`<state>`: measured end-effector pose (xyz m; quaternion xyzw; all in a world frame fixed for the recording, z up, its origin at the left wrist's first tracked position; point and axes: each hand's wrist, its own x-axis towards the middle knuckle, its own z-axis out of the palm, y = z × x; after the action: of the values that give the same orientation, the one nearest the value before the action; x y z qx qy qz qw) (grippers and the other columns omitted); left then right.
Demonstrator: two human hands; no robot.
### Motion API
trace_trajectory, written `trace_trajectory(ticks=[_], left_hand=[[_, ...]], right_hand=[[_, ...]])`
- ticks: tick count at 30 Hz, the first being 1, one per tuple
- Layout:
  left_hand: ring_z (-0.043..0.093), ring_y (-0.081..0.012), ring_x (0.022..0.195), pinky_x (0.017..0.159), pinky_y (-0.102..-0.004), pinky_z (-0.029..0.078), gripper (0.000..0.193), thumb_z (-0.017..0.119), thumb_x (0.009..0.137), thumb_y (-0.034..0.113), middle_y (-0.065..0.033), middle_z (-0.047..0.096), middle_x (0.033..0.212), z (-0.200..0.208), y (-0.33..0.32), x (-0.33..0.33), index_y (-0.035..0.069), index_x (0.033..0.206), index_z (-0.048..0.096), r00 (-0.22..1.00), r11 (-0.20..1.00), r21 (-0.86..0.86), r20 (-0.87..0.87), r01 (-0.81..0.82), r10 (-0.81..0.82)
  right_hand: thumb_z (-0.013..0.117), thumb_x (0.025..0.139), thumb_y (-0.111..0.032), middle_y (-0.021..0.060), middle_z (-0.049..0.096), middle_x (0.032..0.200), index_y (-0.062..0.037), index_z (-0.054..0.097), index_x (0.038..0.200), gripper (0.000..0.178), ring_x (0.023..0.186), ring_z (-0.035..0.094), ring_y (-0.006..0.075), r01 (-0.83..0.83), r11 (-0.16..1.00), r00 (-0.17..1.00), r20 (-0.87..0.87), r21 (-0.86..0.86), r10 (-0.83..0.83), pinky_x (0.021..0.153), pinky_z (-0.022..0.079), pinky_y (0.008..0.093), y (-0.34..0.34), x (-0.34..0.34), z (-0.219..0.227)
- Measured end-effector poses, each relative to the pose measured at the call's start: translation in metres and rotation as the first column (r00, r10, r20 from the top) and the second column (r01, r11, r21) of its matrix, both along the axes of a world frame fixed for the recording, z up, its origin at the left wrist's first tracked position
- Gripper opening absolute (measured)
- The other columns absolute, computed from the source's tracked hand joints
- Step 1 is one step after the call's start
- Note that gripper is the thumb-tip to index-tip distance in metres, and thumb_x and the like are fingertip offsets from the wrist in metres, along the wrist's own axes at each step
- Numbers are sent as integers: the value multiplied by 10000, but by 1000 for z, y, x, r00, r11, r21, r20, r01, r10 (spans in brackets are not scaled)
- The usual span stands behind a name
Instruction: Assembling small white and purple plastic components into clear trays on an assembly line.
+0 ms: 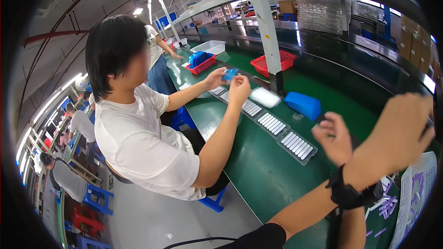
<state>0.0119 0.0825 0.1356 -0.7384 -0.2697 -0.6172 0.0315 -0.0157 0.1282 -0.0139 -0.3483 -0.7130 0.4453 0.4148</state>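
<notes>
My left hand [392,131] is raised at the right, back toward me, with a black band on the wrist. Motion blurs it, and whether its fingers hold anything does not show. Below and left of it, partly behind my left forearm, is my right hand [336,139], fingers apart and loosely bent, with nothing visible in them. A blue block-shaped packet [302,104] lies just beyond my right hand. To its left, a clear tray [303,157] on the green bench [258,180] carries a row of white stick-shaped pieces.
A co-worker [138,143] sits at the left, holding a blue wrapper [229,74]. A red basket [273,62] stands behind a white post [264,18]. Further back is a red basket [202,66] with blue packets. A white basket [413,203] holds purple sticks.
</notes>
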Motion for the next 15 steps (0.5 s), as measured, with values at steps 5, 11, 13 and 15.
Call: trace_trajectory(ticks=[5,11,13,15], left_hand=[[494,-419,1180,1013,-508,403,500,685,947,277,-234,517,1237,4,38,-11,-32,1301,514,982,1000,-6,188,-24,25],[57,-430,1596,1287,-535,10,706,337,1106,465,-238,135,1716,-71,103,56,-14,1614,230,975,821,-526,87,221,-207],[39,-404,1603,1290,-516,11,744,271,1103,511,-233,107,1722,-102,116,61,-10,1627,188,973,755,-615,131,228,-188],[20,-378,1609,1293,-496,11,783,206,1099,558,-228,79,1728,-118,121,111,-6,1639,147,942,659,-675,200,332,-270]], right_hand=[[627,1046,-332,97,624,1365,-114,530,1459,477,1193,618,194,-62,981,805,-590,-183,-59,957,521,380,28,89,56],[424,1119,-451,38,541,1514,-122,476,1544,540,1366,531,183,131,927,407,-833,-352,-374,1139,409,338,3,125,99],[441,1118,-440,34,546,1505,-119,484,1537,530,1356,537,172,149,921,416,-823,-360,-388,1152,390,326,25,131,71],[462,1114,-432,26,553,1496,-128,496,1530,517,1363,532,171,144,904,369,-825,-403,-427,1133,397,315,42,185,48]])
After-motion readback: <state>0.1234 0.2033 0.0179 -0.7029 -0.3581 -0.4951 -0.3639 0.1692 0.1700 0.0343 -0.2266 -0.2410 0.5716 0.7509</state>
